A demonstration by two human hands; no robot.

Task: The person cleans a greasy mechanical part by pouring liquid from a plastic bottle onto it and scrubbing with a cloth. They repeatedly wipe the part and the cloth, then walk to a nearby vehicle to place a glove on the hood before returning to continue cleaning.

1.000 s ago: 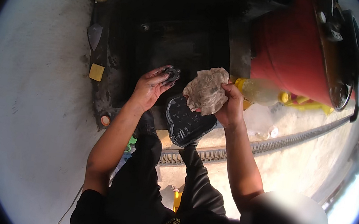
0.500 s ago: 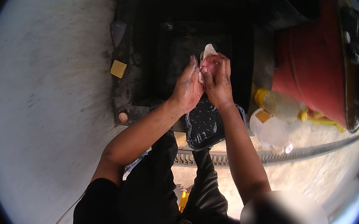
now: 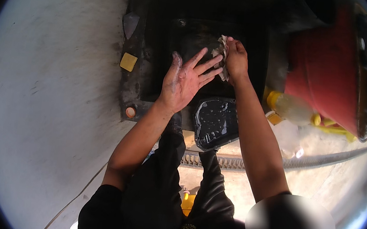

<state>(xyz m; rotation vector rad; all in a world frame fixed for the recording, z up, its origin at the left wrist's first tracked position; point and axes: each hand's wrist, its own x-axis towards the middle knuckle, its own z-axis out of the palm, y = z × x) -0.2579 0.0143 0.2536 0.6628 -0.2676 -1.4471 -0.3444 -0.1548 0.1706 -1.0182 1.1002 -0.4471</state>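
Note:
My left hand (image 3: 183,78) is held palm up over the black basin (image 3: 149,44), fingers spread, with whitish smears on the thumb and palm. Beside its fingertips, my right hand (image 3: 237,60) grips a crumpled, soiled rag (image 3: 220,56) between thumb and fingers. Whether the left fingertips touch the rag I cannot tell. Below the hands, a black pan-like part (image 3: 211,122) with grey-white streaks along its rim rests at the basin's near edge, partly behind my right forearm.
On the basin's left ledge lie a yellow sponge-like block (image 3: 128,62), a grey pointed piece (image 3: 131,24) and a small round orange-rimmed cap (image 3: 130,112). To the right stand a red drum (image 3: 318,66), a yellow-capped bottle (image 3: 292,108) and a clear container (image 3: 286,134). A drain grate (image 3: 192,159) crosses the floor.
My hands have moved apart from around the rag. The left has opened with its palm up, while the right keeps the rag, now more crumpled and a little farther away.

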